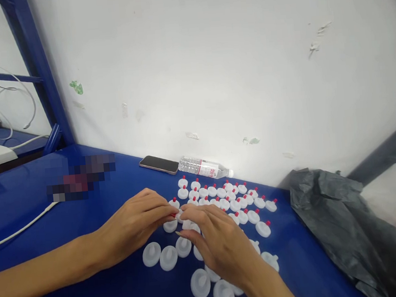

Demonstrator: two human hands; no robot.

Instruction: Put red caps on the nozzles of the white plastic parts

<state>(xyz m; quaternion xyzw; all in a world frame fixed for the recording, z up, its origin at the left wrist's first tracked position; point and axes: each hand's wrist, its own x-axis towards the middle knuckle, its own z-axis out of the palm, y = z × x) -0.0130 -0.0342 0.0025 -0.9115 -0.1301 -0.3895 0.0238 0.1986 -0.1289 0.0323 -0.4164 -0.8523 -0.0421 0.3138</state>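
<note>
In the middle of the table, my left hand (145,218) has its fingers pinched together, and a small red tip (174,215) shows at them. Just right of it, my right hand (215,232) curls thumb and forefinger about a white round plastic cap (191,226); the fingers partly hide it. Behind my hands stand several white caps with red tips (235,205) in loose rows. Nearer to me lie several white caps without red tips (168,258), each with a short spout. Some are covered by my right hand and forearm.
A phone (159,164) and a clear water bottle (204,167) lie along the wall. At the right is a black plastic bag (350,227). A white cable (21,227) crosses the blue table (120,294) at left, beside a blue metal post (34,65).
</note>
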